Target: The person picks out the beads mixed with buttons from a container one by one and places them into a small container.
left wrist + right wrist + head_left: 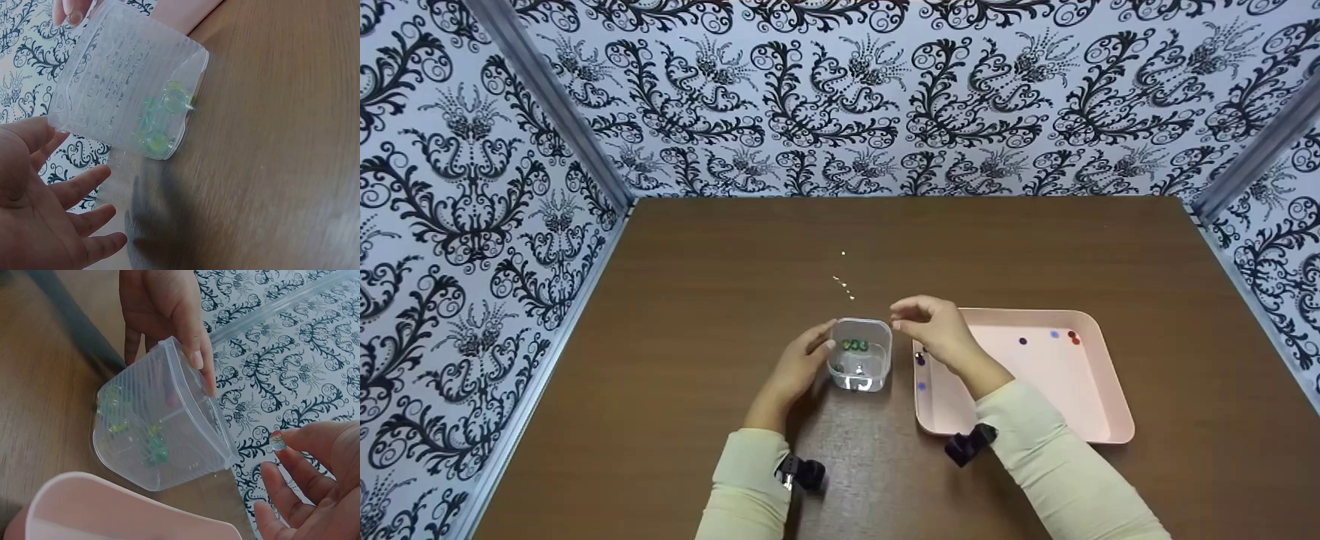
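A clear plastic container (860, 356) stands upright on the table with several green glass marbles (154, 447) at its bottom. My left hand (802, 364) holds its rim at the left between thumb and forefinger, the other fingers (90, 222) spread apart beside it. Just right of the rim and slightly above it is my right hand (937, 330). Between its thumb and forefinger it pinches a small clear marble with an orange-red tint (277, 440); the head view hides this marble. Close under the right forearm lies a pink tray (1035, 405).
Red marbles (1073, 338), blue marbles (922, 386) and a dark marble (1023, 341) lie in the tray. Several small pale bits or light spots (844, 285) show on the brown table (720, 247) beyond the container. Patterned walls (840, 97) enclose the table's back and sides.
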Motion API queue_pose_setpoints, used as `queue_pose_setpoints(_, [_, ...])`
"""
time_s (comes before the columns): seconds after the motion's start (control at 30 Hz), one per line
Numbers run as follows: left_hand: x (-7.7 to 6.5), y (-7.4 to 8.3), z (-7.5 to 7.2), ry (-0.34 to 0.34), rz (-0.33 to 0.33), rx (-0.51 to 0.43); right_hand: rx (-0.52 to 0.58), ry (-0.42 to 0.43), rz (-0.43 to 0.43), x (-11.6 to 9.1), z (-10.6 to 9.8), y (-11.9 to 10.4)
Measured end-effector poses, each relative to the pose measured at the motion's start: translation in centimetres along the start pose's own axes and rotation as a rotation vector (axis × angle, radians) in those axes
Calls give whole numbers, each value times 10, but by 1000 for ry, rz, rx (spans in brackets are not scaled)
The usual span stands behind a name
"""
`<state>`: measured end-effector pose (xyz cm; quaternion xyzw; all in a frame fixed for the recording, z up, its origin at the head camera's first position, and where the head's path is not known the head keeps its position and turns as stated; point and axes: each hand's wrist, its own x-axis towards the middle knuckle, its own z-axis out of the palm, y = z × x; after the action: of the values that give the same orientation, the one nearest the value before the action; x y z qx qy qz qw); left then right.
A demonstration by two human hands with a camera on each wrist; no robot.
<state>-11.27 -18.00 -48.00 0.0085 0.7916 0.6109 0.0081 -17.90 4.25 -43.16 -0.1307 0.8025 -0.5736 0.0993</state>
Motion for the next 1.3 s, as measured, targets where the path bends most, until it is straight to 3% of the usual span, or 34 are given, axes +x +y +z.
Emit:
queue_pose_setpoints(0.43, [-1,3,-1,7,-14,10,-19,-20,-4,0,10,-3])
queue_pose_setpoints(0.67, [0,4,-1,5,-55,52,-66,-58,-35,-1,14,-4])
queue_pose_setpoints(1.3, [0,3,0,14,-38,31,-148,-111,-91,-4,27,-10])
